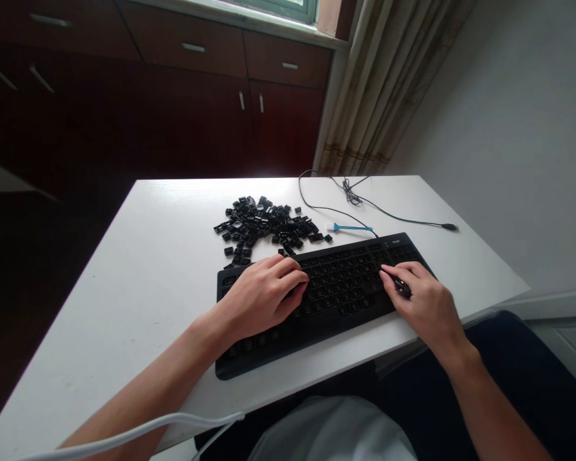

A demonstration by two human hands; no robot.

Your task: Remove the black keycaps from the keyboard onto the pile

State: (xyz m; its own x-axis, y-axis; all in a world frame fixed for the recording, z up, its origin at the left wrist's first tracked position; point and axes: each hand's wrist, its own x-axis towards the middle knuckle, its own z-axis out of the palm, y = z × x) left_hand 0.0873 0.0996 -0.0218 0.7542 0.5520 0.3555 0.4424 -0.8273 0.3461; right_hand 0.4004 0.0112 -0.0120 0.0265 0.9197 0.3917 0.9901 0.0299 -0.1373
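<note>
A black keyboard (338, 282) lies at a slant on the white table, its keycaps off across most of the visible rows. My left hand (271, 288) rests over its left half, fingers curled and pressed together at the rows; anything between the fingertips is hidden. At the right end, my right hand (420, 298) is closed around a small black object (402, 288), too dark to name surely, its fingertips close to the keys. Behind the keyboard spreads a pile of loose black keycaps (264, 224), some upside down.
A small blue brush (350, 227) with white bristles lies behind the keyboard. The keyboard's black cable (352, 192) is bundled near the table's (139, 275) back edge, its plug (450, 226) at the right. A white cord (173, 419) crosses in front of my left forearm.
</note>
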